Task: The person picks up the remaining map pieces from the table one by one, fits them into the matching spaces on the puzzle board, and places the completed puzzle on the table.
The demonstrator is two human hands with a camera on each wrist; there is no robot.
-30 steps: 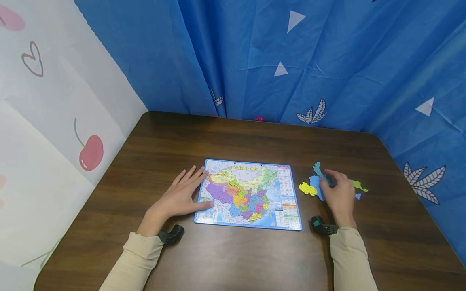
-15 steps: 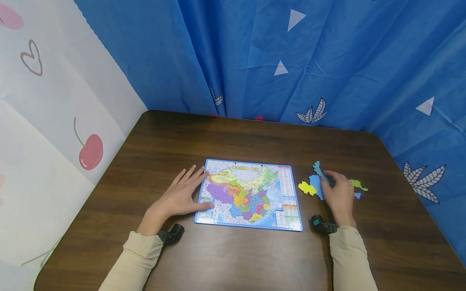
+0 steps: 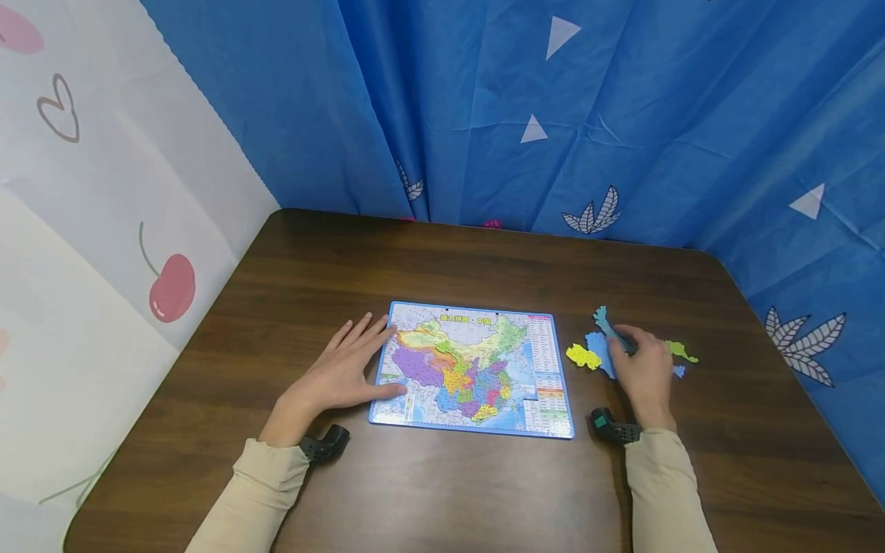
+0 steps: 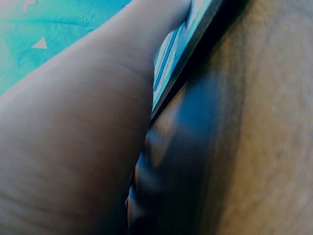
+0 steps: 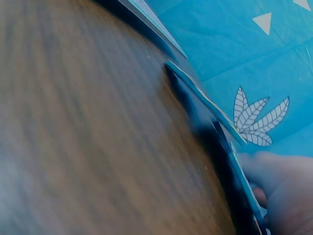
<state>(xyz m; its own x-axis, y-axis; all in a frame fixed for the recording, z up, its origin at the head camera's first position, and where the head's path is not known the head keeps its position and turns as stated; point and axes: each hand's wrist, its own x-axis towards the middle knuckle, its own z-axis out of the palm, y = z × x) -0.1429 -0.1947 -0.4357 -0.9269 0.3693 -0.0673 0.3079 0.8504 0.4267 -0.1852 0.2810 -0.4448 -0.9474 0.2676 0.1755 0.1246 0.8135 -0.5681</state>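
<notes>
A magnetic puzzle board [image 3: 546, 365] printed with a coloured map of China lies flat on the table, framed in blue. Across its left edge rests my left hand [image 3: 332, 376], fingers spread, the thumb over its lower left part. To the right of the board, my right hand [image 3: 646, 372] bends over loose puzzle pieces. Between its thumb and forefinger it pinches a long teal puzzle piece [image 3: 602, 318], partly hidden by the fingers. A blue piece [image 3: 600, 355] lies partly under that hand, with a yellow piece [image 3: 583, 356] to its left.
Right of my right hand lie a green piece [image 3: 683, 352] and a small blue-violet piece [image 3: 680, 372]. The brown wooden table [image 3: 470, 491] ends at a blue curtain [image 3: 470, 138] behind and a white patterned cloth [image 3: 104, 253] at the left.
Very little differs: the teal piece shifts slightly left and upward in the head view. My left hand and the board stay put.
</notes>
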